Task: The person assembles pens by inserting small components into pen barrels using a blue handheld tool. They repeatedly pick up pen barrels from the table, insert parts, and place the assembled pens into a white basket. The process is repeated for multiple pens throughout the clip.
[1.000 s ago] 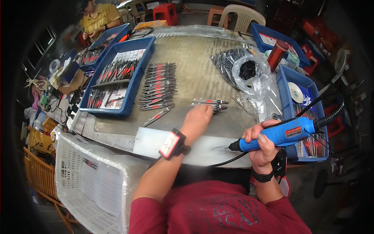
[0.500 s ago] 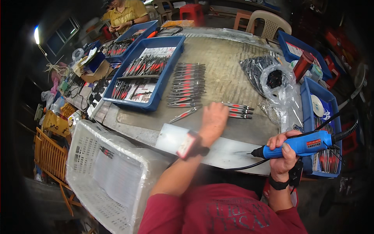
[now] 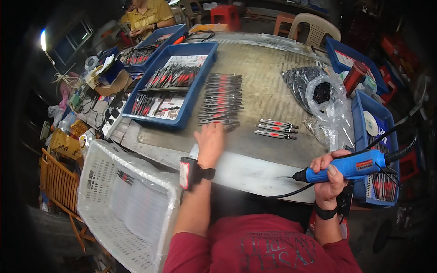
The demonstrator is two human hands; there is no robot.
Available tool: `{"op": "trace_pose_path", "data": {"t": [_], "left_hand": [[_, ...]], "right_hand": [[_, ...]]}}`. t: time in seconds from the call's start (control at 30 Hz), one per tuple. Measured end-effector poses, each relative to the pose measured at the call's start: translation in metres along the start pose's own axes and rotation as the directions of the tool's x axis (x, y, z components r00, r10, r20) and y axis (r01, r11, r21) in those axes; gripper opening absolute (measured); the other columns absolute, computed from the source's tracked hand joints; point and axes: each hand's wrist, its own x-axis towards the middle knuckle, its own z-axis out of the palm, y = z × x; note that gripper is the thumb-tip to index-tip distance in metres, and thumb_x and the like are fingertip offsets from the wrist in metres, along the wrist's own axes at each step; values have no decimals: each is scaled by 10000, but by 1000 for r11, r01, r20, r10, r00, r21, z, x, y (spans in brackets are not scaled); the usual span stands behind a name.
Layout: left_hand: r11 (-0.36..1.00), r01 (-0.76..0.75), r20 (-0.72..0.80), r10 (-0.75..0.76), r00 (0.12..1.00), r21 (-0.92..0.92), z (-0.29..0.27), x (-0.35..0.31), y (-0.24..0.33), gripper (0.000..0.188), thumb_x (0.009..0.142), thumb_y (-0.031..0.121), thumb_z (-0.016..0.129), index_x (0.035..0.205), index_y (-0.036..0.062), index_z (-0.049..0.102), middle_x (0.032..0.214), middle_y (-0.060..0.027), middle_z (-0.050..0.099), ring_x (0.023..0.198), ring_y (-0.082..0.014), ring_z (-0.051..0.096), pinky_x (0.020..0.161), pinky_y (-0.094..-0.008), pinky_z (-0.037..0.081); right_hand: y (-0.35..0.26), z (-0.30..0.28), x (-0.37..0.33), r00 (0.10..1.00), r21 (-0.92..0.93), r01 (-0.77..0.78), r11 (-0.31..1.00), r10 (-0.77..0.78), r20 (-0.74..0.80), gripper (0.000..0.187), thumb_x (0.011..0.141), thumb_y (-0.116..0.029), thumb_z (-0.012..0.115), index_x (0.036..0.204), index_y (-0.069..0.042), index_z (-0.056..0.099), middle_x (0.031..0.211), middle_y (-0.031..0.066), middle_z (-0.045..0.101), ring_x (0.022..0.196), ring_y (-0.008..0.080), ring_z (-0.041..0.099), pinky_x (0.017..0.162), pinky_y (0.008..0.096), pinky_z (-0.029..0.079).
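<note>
Right hand (image 3: 328, 178) wrapped round blue power screwdriver (image 3: 357, 167), left hand (image 3: 210, 143) at near end of lined-up pens (image 3: 222, 98), on counter (image 3: 266, 77), its grip too hidden to tell

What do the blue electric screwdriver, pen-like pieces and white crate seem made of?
Blue electric screwdriver: probably hard plastic; smooth, faintly glossy. Pen-like pieces: perhaps plastic or metal; silvery sheen, red middles. White crate: likely moulded plastic, given its perforated walls.
</note>
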Motion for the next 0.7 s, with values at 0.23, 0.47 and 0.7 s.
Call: {"op": "trace_pose_path", "data": {"t": [0.23, 0.47, 0.7], "left_hand": [[960, -116, -74, 101, 992, -254, -37, -8, 27, 130, 800, 107, 594, 882, 50, 510, 799, -101, 604, 773, -313, 568, 658, -432, 425], [475, 412, 486, 39, 873, -777, -70, -82, 74, 138, 907, 99, 489, 965, -19, 528, 652, -18, 535, 535, -67, 478, 500, -218, 406], [292, 779, 823, 52, 566, -555, -64, -137, 68, 175, 928, 160, 490, 864, 22, 575, 655, 4, 544, 512, -48, 473, 464, -189, 396]], "right_hand": [[1, 3, 1, 1000, -3, 19, 1000, -19, 10, 404, 748, -18, 531, 1121, -93, 398, 770, 87, 496, 668, 213, 502, 668, 367, 427], [4, 5, 1, 1000, 16, 11, 1000, -11, 4, 425, 737, -35, 553, 1126, -93, 389, 778, 92, 500, 677, 218, 505, 664, 364, 420], [10, 9, -1, 999, 19, -14, 1000, 13, 32, 433, 731, -43, 556, 1131, -93, 399, 775, 91, 504, 668, 217, 499, 648, 359, 423]]}}
